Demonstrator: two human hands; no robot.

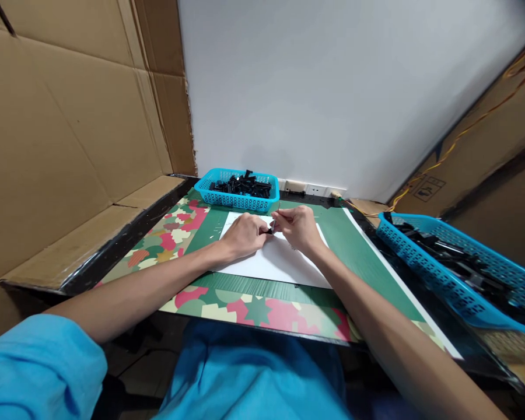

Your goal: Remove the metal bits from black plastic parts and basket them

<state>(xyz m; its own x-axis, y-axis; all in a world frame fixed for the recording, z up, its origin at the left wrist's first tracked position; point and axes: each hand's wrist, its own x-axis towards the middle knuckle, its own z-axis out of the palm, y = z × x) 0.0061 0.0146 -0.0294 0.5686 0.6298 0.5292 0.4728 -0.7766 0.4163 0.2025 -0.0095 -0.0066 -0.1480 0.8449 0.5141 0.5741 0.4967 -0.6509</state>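
Note:
My left hand (245,235) is closed in a pinch on a small black plastic part (270,231), most of which the fingers hide. Close on its right, my right hand (301,227) pinches a thin, metallic-looking tool (275,220). The tool's tip meets or nearly meets the black part; its exact kind is too small to make out. Both hands are over a white sheet (262,265), which lies on a green mat with a patterned border (354,245).
Behind the hands stands a blue basket (245,203) of black plastic parts. Another blue basket (455,291) with larger black parts is at the right. Cardboard (79,105) walls the left side; a white wall (332,87) with sockets (315,190) and yellow wires (459,137) are beyond.

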